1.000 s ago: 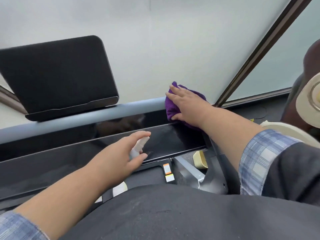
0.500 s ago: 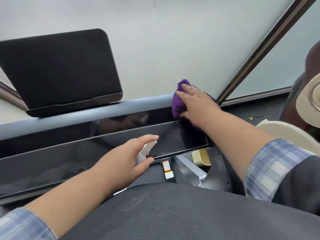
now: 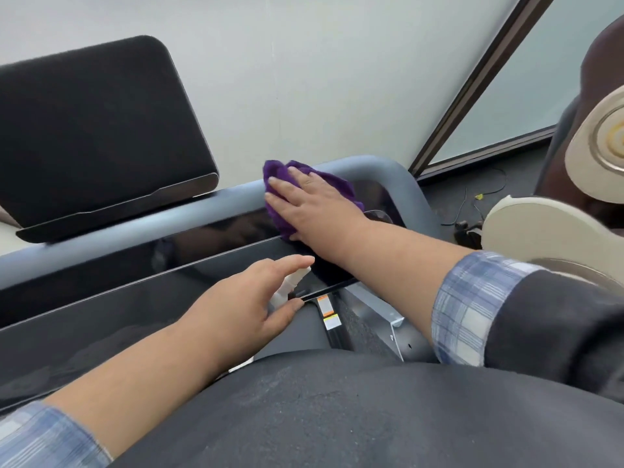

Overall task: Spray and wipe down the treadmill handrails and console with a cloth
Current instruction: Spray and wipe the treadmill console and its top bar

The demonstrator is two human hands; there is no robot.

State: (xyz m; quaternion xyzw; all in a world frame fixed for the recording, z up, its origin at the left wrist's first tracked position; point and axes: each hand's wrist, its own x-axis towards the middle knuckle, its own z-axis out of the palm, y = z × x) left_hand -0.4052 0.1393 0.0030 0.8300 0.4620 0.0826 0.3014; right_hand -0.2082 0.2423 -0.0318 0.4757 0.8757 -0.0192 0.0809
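Note:
My right hand (image 3: 312,206) lies flat with straight fingers on a purple cloth (image 3: 332,184), pressing it against the grey handrail (image 3: 216,206) and the upper edge of the glossy black console panel (image 3: 135,292). My left hand (image 3: 246,305) holds a small white spray bottle (image 3: 287,290) over the console's lower panel, index finger stretched across its top and thumb below. Most of the bottle is hidden by the hand. A black tablet holder (image 3: 98,130) stands behind the rail at the left.
The handrail bends down at the right corner (image 3: 408,187). Beyond it lie a dark floor with a cable (image 3: 472,201) and cream and brown round parts of another machine (image 3: 547,228). A pale wall and a window frame (image 3: 472,82) stand behind.
My right hand has slid the purple cloth leftward along the rail, away from the corner. The left hand with the bottle has stayed over the lower panel. The camera view shifted a little.

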